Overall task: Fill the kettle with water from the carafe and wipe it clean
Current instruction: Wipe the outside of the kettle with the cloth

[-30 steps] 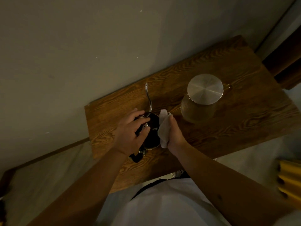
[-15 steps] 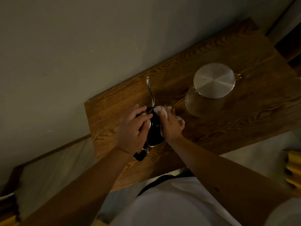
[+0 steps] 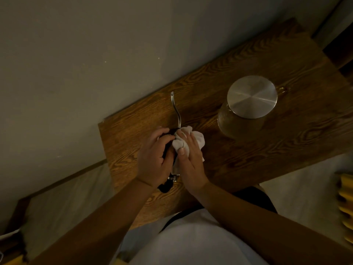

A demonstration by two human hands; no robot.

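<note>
Both hands are on the kettle (image 3: pixel 170 150) at the near left of the wooden desk (image 3: pixel 286 150): the left hand (image 3: pixel 152 159) is curled round its dark body, and the right hand (image 3: pixel 189 161) presses a crumpled white cloth (image 3: pixel 191 138) flat against its top. The thin spout (image 3: pixel 175 108) curves away toward the far wall. Over to the right, well apart, the glass carafe (image 3: pixel 240 123) stands upright under its round metal lid (image 3: pixel 252 96).

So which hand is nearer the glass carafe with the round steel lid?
Right. The right hand, pressing the white cloth on the kettle, lies between it and the carafe; the left hand is on the kettle's far side.
</note>
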